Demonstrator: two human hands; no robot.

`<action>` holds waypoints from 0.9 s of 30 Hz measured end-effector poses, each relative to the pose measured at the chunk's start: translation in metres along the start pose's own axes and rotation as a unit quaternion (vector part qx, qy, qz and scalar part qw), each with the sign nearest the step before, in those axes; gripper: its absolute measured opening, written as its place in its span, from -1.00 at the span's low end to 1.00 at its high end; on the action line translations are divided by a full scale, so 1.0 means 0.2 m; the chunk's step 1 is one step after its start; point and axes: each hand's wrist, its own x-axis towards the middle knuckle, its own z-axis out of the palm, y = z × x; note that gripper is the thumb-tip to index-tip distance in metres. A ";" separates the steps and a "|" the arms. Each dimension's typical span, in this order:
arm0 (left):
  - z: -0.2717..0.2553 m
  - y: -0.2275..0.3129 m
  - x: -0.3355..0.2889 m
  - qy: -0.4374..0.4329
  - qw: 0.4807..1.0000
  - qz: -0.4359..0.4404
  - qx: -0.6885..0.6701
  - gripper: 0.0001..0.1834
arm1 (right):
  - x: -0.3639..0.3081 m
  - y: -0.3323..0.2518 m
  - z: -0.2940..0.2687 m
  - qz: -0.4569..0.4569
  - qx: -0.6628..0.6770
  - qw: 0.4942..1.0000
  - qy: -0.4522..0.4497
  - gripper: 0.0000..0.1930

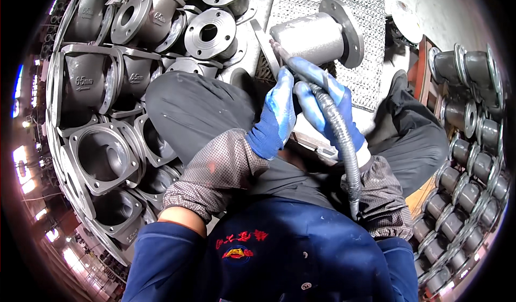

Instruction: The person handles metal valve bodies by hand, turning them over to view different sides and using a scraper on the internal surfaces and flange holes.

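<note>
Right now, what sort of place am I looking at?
Probably a workshop finishing metal castings: grey flanged castings stand stacked at left, more flanged pieces at right, and the gloved right hand grips a tool with a ribbed hose by a flanged cylinder.

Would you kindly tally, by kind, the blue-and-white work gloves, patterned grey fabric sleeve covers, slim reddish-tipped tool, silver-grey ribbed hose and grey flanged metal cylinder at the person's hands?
Blue-and-white work gloves: 2
Patterned grey fabric sleeve covers: 2
Slim reddish-tipped tool: 1
Silver-grey ribbed hose: 1
Grey flanged metal cylinder: 1
Total: 7
</note>
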 end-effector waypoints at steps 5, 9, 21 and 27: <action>-0.06 -0.11 0.01 -0.014 0.989 0.090 0.114 -0.51 | -0.05 -0.04 -0.04 0.037 0.041 0.998 0.004 -0.66; -0.01 -0.01 0.01 0.004 1.000 -0.001 -0.028 -0.53 | 0.00 -0.02 -0.02 0.084 0.064 0.994 -0.018 -0.68; 0.00 0.00 0.07 -0.028 1.000 0.002 0.004 -0.42 | -0.05 -0.01 -0.06 0.069 0.081 0.994 -0.004 -0.64; 0.08 0.08 0.00 -0.151 0.983 -0.090 -0.046 -0.38 | -0.15 -0.17 -0.24 -0.032 -0.099 0.991 -0.079 -0.58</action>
